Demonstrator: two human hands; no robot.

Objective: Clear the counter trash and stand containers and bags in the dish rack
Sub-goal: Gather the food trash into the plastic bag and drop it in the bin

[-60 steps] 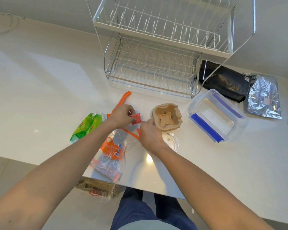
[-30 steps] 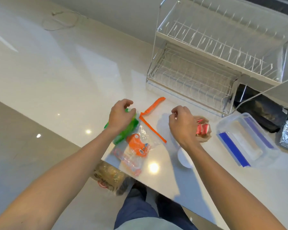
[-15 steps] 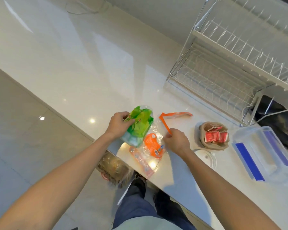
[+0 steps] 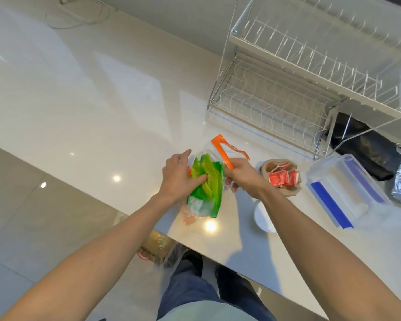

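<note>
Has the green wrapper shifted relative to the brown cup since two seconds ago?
Yes. The green wrapper, then far left of the brown cup, now sits closer, pushed by the left hand into the orange-zip bag.

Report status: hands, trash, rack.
Left hand pressing green wrapper into zip bag; right hand holding bag's orange strip. Rack holds nothing. Container, brown cup on counter, nothing in the way.

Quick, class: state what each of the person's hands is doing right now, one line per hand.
Left hand: closed on the green wrapper, pushing it into the clear zip bag.
Right hand: closed on that bag's orange zip edge.
</note>
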